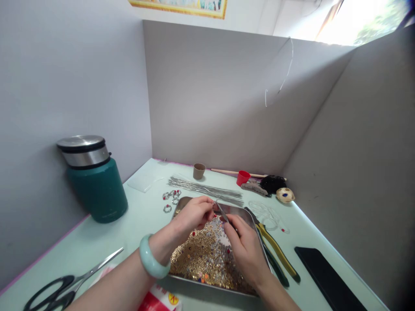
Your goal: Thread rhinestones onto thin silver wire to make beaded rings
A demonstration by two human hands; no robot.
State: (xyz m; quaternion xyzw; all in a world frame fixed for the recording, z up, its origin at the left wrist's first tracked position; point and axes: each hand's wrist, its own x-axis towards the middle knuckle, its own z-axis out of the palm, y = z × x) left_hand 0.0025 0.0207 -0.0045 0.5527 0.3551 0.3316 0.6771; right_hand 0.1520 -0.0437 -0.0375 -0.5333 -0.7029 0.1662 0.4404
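My left hand [199,211], with a pale jade bangle on its wrist, is held over the far part of a metal tray [214,284]. Its thumb and fingers pinch together on something too small to make out. My right hand [241,242] grips a slim, pointed silver metal tool [222,212], whose tip meets the left fingertips. Most of the tool is hidden in my fingers, so its exact kind does not show. Beneath both hands lie many small gold and silver beads [201,255], with a few red and orange ones mixed in.
Beaded rings [167,208] and a bundle of thin wires [204,188] lie behind the tray. Pliers [275,250] and a black phone-like slab [327,276] are at right. Scissors [74,283] and a green flask [97,185] stand left. Grey partitions [210,95] surround the table.
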